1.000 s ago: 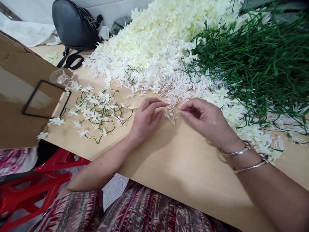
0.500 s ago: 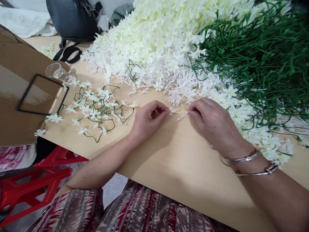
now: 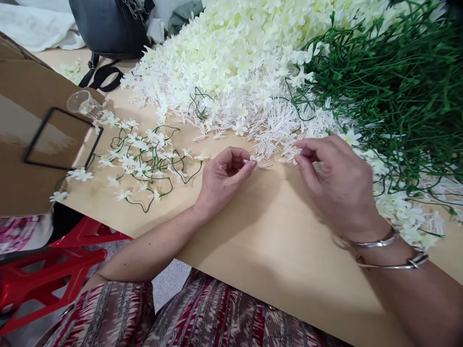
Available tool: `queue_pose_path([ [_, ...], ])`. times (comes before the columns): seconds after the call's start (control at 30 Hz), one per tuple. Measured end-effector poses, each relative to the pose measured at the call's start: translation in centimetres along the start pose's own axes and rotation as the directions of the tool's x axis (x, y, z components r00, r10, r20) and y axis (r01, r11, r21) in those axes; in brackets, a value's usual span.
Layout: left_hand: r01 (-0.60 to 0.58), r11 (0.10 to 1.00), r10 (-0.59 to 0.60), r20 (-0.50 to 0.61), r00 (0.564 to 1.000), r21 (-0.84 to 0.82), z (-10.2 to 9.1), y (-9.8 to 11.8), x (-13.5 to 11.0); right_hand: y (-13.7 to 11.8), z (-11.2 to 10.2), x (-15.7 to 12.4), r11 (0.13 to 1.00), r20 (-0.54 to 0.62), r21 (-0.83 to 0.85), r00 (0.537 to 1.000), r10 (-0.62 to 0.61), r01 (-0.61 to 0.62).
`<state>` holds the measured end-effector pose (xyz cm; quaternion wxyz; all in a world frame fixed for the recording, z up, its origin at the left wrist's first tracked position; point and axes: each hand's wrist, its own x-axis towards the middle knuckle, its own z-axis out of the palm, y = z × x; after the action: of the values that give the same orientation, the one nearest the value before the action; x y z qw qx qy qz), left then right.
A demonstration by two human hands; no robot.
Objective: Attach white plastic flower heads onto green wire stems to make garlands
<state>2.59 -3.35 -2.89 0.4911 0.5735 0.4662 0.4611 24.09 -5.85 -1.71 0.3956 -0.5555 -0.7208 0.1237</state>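
Observation:
My left hand [image 3: 226,177] is closed in a pinch on a small white artificial flower [image 3: 256,158], which sticks out past the thumb and fingertip. My right hand [image 3: 334,178] is over the near edge of the white pile, its thumb and index fingertip a little apart. White thread-like stamens [image 3: 289,155] lie right at those fingertips, and I see none gripped. More loose stamens [image 3: 267,140] spread out between and beyond the two hands.
White petals [image 3: 231,58] are heaped at the back, with green plastic stems [image 3: 405,77] on the right. Assembled flowers on stems [image 3: 144,164] lie left, near a tipped clear cup [image 3: 85,103], a cardboard box [image 3: 21,96] and a black frame [image 3: 39,166]. A black bag [image 3: 112,31] stands behind.
My right hand has moved up and to the right, away from my left hand, and its fingertips have parted from the stamens they pinched. My left hand keeps the flower, barely shifted.

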Motion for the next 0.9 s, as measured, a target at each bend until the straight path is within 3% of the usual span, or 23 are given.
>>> queue_pose_path([
  [0.07, 0.013, 1.000, -0.013, 0.000, 1.000, -0.004, 0.1, 0.0, 0.0, -0.5, -0.2, 0.1, 0.974, -0.051, 0.175, 0.986, 0.158, -0.147],
  [0.17, 0.031, 1.000, -0.031, -0.002, 1.000, -0.004, 0.2, 0.0, 0.0, -0.8, -0.2, 0.4, 0.858, 0.025, 0.396, 0.938, 0.345, -0.326],
  [0.33, 0.064, 0.998, -0.064, 0.012, 0.998, -0.027, 0.4, 0.2, -0.3, -1.5, -0.1, 0.5, 0.732, 0.140, 0.543, 0.904, 0.403, -0.411],
  [0.4, 0.098, 0.993, -0.096, 0.040, 0.995, -0.064, 0.7, 0.3, -0.5, -2.0, 0.1, 0.1, 0.742, 0.144, 0.556, 0.922, 0.359, -0.375],
  [0.53, 0.180, 0.970, -0.161, 0.117, 0.980, -0.167, 1.2, 0.7, -1.0, -2.2, 1.1, -0.6, 0.857, 0.024, 0.499, 0.991, 0.132, -0.126],
  [0.7, 0.213, 0.955, -0.189, 0.133, 0.973, -0.204, 1.4, 0.9, -1.3, -1.3, 1.8, -0.8, 0.970, -0.106, 0.212, 0.990, -0.098, 0.118],
  [0.9, 0.194, 0.961, -0.169, 0.136, 0.976, -0.199, 1.4, 0.5, -1.2, -1.5, 2.0, -0.9, 0.980, -0.110, 0.129, 0.984, -0.141, 0.155],
])
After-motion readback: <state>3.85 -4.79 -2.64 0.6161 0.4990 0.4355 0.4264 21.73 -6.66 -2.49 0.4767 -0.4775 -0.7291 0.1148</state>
